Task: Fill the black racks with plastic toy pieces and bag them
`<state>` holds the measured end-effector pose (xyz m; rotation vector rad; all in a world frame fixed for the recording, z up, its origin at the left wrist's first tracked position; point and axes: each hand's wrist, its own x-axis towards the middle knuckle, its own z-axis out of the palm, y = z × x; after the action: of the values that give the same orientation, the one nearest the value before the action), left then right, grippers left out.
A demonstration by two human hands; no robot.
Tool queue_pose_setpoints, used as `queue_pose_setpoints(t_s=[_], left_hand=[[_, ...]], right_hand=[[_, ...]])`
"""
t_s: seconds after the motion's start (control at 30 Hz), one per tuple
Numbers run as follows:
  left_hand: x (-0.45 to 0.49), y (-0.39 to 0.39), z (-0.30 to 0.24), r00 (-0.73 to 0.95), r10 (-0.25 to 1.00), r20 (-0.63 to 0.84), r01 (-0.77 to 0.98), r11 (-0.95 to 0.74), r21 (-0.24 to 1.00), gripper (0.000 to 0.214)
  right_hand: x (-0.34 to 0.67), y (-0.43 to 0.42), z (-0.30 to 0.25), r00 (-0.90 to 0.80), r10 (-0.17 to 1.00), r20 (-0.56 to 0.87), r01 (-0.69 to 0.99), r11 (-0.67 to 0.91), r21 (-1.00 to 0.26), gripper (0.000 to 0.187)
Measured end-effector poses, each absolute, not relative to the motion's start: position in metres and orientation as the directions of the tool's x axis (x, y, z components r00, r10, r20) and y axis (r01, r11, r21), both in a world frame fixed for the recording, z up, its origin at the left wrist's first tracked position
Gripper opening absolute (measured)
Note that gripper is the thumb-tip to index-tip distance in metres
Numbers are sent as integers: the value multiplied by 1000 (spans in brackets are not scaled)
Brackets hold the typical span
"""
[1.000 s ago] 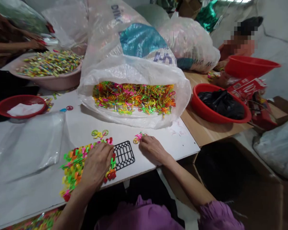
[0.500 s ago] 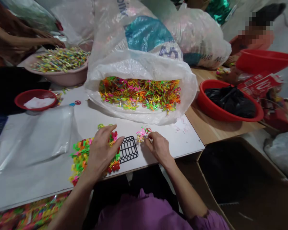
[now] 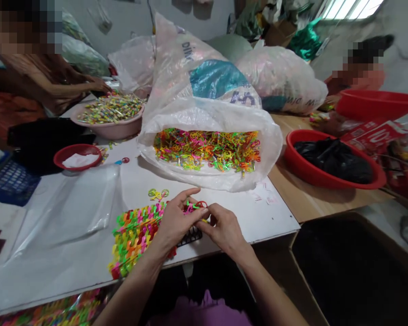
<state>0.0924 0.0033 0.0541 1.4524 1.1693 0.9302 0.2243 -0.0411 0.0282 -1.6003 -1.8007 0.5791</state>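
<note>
Our left hand (image 3: pixel 177 218) and right hand (image 3: pixel 225 227) (both half-curled) pinch a pink-and-red plastic piece (image 3: pixel 191 208) near a black plastic grid (image 3: pixel 191 237).

A barred window (image 3: pixel 353 9) glows; the wall (image 3: pixel 406 38) looks grey.

1 head-worn camera: looks forward and down, white table (image 3: pixel 274 210) close below.

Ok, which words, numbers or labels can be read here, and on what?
"10": on the red printed packaging; its smaller print is unreadable.
Open sack: large lettering, turned and creased, too unclear to quote.
Sack behind it, to the right: dark lettering, too distorted to quote.
White tabletop: reddish print near its right edge, too small.
</note>
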Motion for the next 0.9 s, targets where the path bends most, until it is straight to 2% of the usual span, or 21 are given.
queue_pose_setpoints(t_s=[0.07, 0.13, 0.2, 0.27, 0.3, 0.33, 0.37, 0.43, 0.5, 0.57, 0.6, 0.73, 0.8, 0.9], left_hand=[[91, 4, 53, 261, 965, 9, 253, -77, 964, 53], [86, 7, 54, 238, 969, 60, 338, -140, 931, 59], [76, 10, 57, 168, 979, 119, 404, -178, 897, 61], [62, 12, 61, 94, 984, 154, 465, -180, 867, 56], [54, 13, 61, 71, 984, 166, 502, -179, 846, 53], [46, 13, 60, 60, 983, 175, 548, -179, 817, 50], [38, 13, 58, 61, 981, 184, 599, -183, 780, 47], [27, 11, 48, 102, 971, 217, 678, -227, 699, 41], [21, 11, 35, 198, 947, 254, 722, -316, 616, 36], [21, 12, 23, 314, 907, 282, 749, -419, 513, 30], [21, 12, 19, 364, 888, 282, 762, -458, 457, 27], [23, 10, 16, 449, 858, 250, 796, -511, 325, 22], [24, 9, 17, 438, 865, 243, 805, -498, 322, 21], [26, 8, 17, 454, 856, 246, 793, -514, 328, 20]], right_hand=[[231, -38, 28, -76, 984, 161, 676, 170, -717, 12], [253, -27, 38, -28, 969, 247, 656, 204, -727, 16], [290, -11, 59, 185, 900, 395, 630, 200, -751, 21], [328, 9, 83, 446, 734, 512, 584, 196, -788, 23], [342, 17, 92, 518, 657, 548, 566, 217, -795, 24], [350, 23, 96, 543, 632, 553, 547, 234, -804, 25], [350, 25, 96, 536, 654, 533, 516, 246, -820, 26], [327, 22, 76, 437, 799, 412, 415, 227, -881, 26], [286, 12, 35, 205, 965, 163, 311, 94, -946, 23], [245, 2, -11, -29, 999, -34, 333, -23, -943, 21], [229, -2, -29, -67, 994, -88, 331, -61, -942, 18], [199, -6, -53, -46, 992, -118, 257, -102, -961, 13], [195, 0, -50, -60, 993, -98, 248, -81, -965, 14], [185, 7, -52, -109, 993, -34, 336, 4, -942, 11]])
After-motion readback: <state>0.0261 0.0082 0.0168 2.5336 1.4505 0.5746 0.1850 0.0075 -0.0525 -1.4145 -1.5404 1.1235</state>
